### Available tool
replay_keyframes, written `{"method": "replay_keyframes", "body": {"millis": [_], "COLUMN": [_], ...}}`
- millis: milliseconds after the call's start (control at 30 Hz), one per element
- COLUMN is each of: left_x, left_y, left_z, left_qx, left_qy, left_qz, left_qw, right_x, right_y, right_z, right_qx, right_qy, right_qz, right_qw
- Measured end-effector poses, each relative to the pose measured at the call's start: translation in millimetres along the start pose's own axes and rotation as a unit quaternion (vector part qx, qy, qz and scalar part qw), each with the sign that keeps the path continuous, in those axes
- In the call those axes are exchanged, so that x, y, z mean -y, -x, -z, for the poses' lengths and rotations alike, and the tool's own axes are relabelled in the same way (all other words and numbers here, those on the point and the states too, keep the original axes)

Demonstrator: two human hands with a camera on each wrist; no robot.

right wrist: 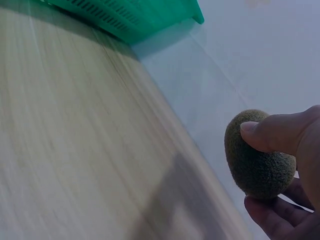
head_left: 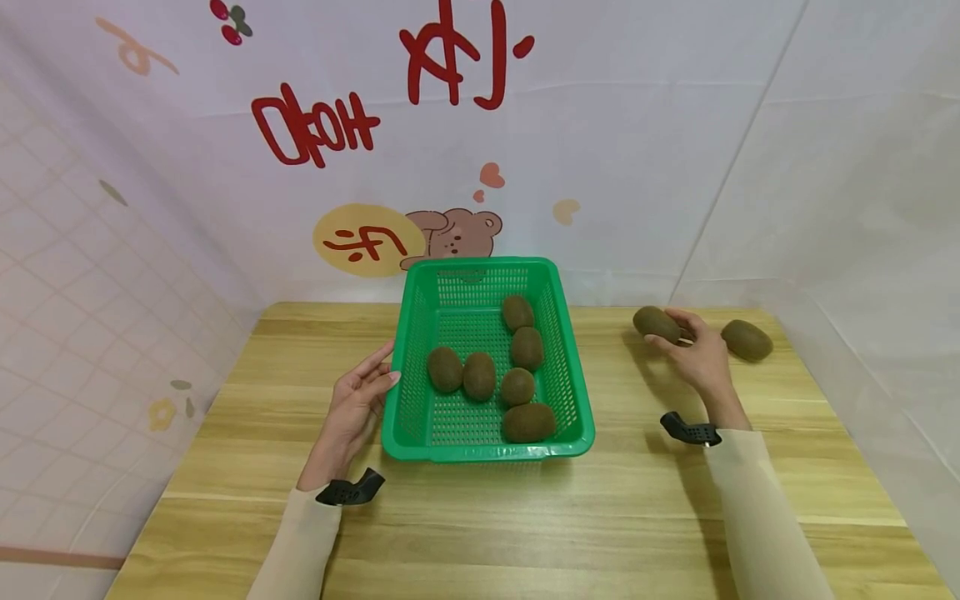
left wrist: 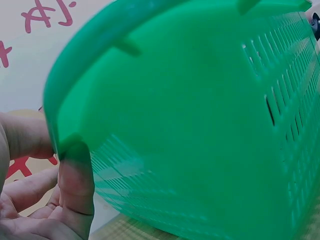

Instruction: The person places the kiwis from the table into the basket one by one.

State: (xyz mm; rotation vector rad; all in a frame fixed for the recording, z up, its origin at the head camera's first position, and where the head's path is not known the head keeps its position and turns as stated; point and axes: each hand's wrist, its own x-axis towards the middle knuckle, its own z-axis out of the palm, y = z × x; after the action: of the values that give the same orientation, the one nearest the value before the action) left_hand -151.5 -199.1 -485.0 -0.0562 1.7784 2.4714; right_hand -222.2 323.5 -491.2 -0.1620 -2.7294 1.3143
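Observation:
A green plastic basket (head_left: pixel 487 453) with slotted walls stands in the middle of the head view, several brown kiwis (head_left: pixel 479 377) inside it. Its left edge is pinched by my left hand (head_left: pixel 358 398); the left wrist view shows the thumb (left wrist: pixel 76 187) against the basket wall near the rim. Over at the right, my right hand (head_left: pixel 701 354) grips one kiwi (head_left: pixel 656 323) between thumb and fingers, with the fuzzy kiwi (right wrist: pixel 257 160) filling the grasp in the right wrist view. Another kiwi (head_left: pixel 747 340) lies on the table, just right of that hand.
The wooden table (head_left: pixel 487 533) runs back to a white printed cloth (head_left: pixel 622 108) hanging behind it. Cloth walls also flank the left and right sides. Each wrist wears a black bracket, the right bracket (head_left: pixel 690 430) sitting near the sleeve cuff.

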Motion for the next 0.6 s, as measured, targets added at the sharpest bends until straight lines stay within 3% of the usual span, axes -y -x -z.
{"method": "replay_keyframes", "body": {"millis": [300,600], "left_x": [-0.3,0.1], "left_y": [-0.5,-1.5], "left_z": [0.2,-0.5], "left_qx": [0.004,-0.001], "left_qy": [0.0,0.01], "left_qz": [0.0,0.0], "left_qw": [1.0,0.9999], "right_x": [26.4,53.2], "right_y": [11.0,27.0], "right_z": [-8.9,-14.2], "right_qx": [-0.01,0.016], "right_qy": [-0.026,-0.059], "right_qz": [0.032,0.067], "right_qw": [0.999,0.996]}}
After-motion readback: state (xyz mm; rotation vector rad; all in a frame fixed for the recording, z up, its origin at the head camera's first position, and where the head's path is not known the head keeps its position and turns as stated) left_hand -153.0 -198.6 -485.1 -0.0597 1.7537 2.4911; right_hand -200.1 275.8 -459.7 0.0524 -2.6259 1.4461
